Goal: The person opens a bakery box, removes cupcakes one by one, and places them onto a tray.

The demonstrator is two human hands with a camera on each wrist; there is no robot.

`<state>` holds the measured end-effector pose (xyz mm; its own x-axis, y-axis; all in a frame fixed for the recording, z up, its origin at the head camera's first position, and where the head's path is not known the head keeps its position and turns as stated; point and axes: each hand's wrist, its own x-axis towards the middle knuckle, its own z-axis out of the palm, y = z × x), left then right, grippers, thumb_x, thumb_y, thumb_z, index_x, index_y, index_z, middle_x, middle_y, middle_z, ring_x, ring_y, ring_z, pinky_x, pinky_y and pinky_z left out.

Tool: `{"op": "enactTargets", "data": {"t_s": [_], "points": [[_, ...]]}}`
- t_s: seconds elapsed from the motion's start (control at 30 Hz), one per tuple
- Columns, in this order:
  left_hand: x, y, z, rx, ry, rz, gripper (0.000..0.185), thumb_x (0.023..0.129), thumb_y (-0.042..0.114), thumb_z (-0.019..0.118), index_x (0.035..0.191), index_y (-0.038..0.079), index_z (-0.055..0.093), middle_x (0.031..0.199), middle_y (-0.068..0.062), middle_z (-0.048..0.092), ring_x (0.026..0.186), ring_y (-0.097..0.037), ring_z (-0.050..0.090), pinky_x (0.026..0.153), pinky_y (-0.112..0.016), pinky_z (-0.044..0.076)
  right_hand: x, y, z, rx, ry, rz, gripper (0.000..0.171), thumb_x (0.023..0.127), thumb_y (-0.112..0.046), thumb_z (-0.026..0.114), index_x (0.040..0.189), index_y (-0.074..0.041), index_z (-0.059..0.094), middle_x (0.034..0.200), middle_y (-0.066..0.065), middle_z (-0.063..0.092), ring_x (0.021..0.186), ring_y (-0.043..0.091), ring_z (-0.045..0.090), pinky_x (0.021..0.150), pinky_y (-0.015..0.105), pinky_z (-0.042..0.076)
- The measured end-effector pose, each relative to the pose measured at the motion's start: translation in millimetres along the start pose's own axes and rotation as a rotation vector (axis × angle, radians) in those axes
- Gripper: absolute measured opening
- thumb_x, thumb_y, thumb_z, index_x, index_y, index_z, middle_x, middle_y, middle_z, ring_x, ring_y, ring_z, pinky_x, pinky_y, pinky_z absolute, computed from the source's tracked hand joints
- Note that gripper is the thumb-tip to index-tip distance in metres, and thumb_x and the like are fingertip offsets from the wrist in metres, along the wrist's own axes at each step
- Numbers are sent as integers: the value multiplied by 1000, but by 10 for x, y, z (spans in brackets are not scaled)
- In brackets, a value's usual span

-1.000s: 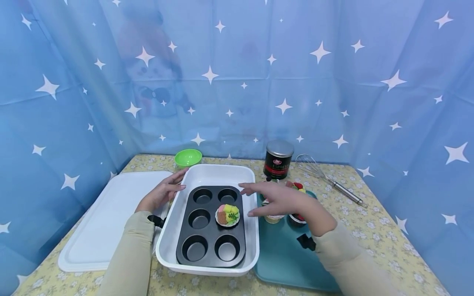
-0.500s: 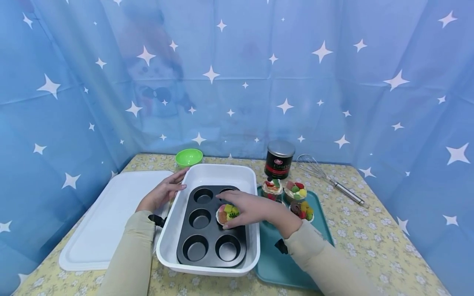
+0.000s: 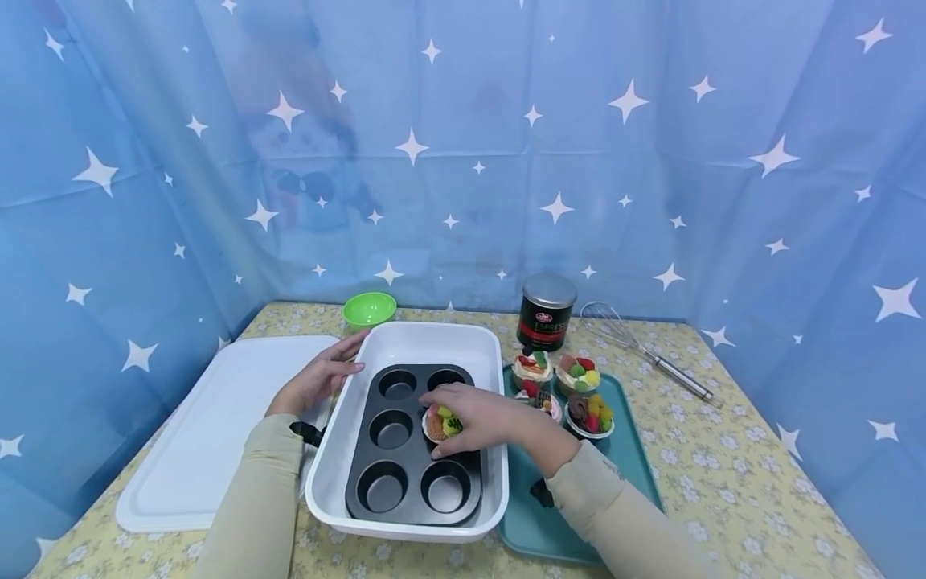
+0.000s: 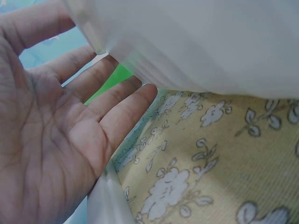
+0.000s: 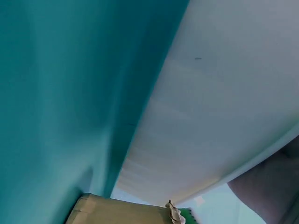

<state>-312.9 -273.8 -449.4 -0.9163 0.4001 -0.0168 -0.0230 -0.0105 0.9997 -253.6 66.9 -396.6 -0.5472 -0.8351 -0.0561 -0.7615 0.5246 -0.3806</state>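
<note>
1. Fruit-topped cupcake (image 3: 443,424): sits in the middle right cup of the muffin tin (image 3: 394,476); my right hand (image 3: 477,418) has its fingers curled round it.
2. Step, as I judge it: gripping the cupcake at its cup; a straight lift or release would follow.
3. White baking dish (image 3: 405,338): holds the tin; my left hand (image 3: 318,378) rests flat, fingers straight, on its left rim.
4. Teal tray (image 3: 557,515): just right on the table (image 3: 723,498), carrying more cupcakes (image 3: 579,374).

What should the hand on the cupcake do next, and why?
Probably let go and lift away. The right hand has its fingers curled round the cupcake, which already sits in a middle cup of the muffin tin. The left hand steadies the white dish.
</note>
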Motion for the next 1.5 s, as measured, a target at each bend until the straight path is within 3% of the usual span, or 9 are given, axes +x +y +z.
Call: {"op": "enactTargets", "data": {"t_s": [0.23, 0.43, 0.77, 1.5], "points": [[-10, -14, 6, 26, 6, 8, 76, 98, 12, 60, 162, 22, 22, 167, -8, 20, 148, -32, 31, 105, -28, 46, -65, 0, -17, -52, -14, 39, 83, 85, -58, 73, 151, -16, 44, 149, 2, 47, 138, 19, 43, 111, 40, 41], [-6, -12, 7, 20, 6, 10, 76, 97, 11, 60, 162, 23, 23, 166, -8, 21, 147, -32, 33, 103, -27, 46, -99, 24, -68, -34, -13, 85, 77, 85, -50, 78, 147, -15, 48, 143, 3, 50, 123, 16, 51, 104, 36, 47], [-14, -29, -5, 32, 4, 26, 74, 99, 10, 58, 163, 22, 21, 166, -10, 21, 146, -32, 34, 102, -26, 48, -88, 25, -70, -31, -8, 67, 70, 87, -49, 77, 144, -16, 52, 136, 1, 55, 112, 12, 52, 99, 34, 49], [-6, -18, 8, 19, -21, 35, 73, 100, 7, 54, 163, 21, 19, 167, -9, 19, 149, -32, 27, 103, -24, 46, -95, -5, -102, -73, 23, -11, 68, 85, -40, 82, 143, -19, 53, 140, 0, 53, 122, 14, 51, 104, 34, 47]]}}
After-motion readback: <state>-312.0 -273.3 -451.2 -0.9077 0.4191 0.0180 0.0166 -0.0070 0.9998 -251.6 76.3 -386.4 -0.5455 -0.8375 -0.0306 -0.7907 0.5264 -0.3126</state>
